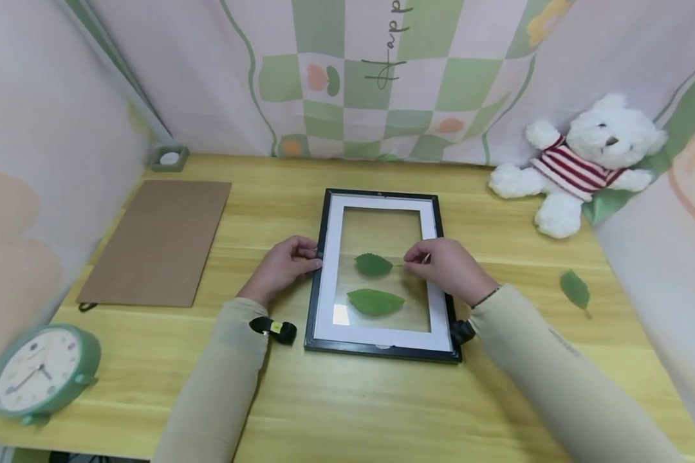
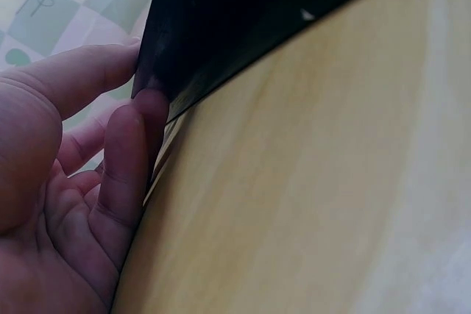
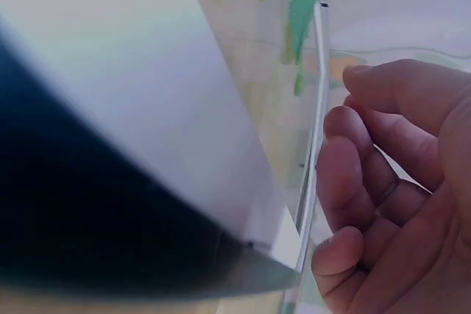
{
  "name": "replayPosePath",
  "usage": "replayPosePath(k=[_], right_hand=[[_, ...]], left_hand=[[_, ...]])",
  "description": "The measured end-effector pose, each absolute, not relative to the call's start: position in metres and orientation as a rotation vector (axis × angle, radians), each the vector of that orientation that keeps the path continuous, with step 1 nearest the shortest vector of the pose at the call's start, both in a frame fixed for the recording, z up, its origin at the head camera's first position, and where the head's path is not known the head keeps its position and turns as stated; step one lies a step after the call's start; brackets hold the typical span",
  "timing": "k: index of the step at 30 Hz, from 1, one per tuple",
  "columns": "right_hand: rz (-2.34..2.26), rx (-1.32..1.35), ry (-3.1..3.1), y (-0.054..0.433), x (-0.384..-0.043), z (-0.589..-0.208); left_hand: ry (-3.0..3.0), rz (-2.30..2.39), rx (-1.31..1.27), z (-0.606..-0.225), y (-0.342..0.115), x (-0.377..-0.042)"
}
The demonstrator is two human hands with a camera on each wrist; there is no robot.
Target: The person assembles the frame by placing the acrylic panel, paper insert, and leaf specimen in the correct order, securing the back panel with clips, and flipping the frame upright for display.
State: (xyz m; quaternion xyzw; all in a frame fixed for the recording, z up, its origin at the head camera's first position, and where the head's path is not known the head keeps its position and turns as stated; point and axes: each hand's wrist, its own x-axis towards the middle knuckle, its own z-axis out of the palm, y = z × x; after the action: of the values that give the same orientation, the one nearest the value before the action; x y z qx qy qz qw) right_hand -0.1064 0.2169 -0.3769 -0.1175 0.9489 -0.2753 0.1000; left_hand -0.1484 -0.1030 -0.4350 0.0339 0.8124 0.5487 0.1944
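Observation:
A black picture frame (image 1: 383, 352) with a white mat (image 1: 356, 335) and a glass pane (image 1: 382, 228) lies on the table. On the glass rest a small, toothed green leaf (image 1: 373, 264) and, below it, a longer leaf (image 1: 376, 301). My left hand (image 1: 282, 265) holds the frame's left edge, with thumb and fingertips at the rim in the left wrist view. Over the right side of the mat, my right hand (image 1: 448, 267) hovers with loosely bent fingers close to the toothed leaf's stem. In the right wrist view, nothing shows between thumb and forefinger.
A brown backing board (image 1: 156, 244) lies at the left, behind a green alarm clock (image 1: 43, 373). Another leaf (image 1: 574, 289) lies at the right. A white teddy bear (image 1: 579, 157) sits in the back right corner, and a small green box (image 1: 169, 158) in the back left.

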Motion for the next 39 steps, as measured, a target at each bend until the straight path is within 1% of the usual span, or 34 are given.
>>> replayPosePath(k=[4, 10, 19, 28, 34, 39], right_hand=[[-0.743, -0.407, 2.791, 0.208, -0.115, -0.381], [-0.681, -0.425, 2.760, 0.201, -0.122, -0.386], [-0.617, -0.451, 2.778, 0.198, -0.122, -0.387], [-0.765, -0.401, 2.844, 0.212, -0.102, -0.371], [-0.851, -0.322, 2.906, 0.230, -0.082, -0.360], [-0.919, -0.259, 2.990, 0.246, -0.062, -0.358]], left_hand=[[2.267, 1.546, 0.085, -0.434, -0.103, -0.149], [2.266, 1.544, 0.082, -0.433, -0.104, -0.150], [2.295, 1.533, 0.102, -0.433, -0.104, -0.148], [2.274, 1.551, 0.084, -0.434, -0.102, -0.146], [2.262, 1.561, 0.092, -0.434, -0.102, -0.146], [2.279, 1.551, 0.078, -0.434, -0.102, -0.145]])
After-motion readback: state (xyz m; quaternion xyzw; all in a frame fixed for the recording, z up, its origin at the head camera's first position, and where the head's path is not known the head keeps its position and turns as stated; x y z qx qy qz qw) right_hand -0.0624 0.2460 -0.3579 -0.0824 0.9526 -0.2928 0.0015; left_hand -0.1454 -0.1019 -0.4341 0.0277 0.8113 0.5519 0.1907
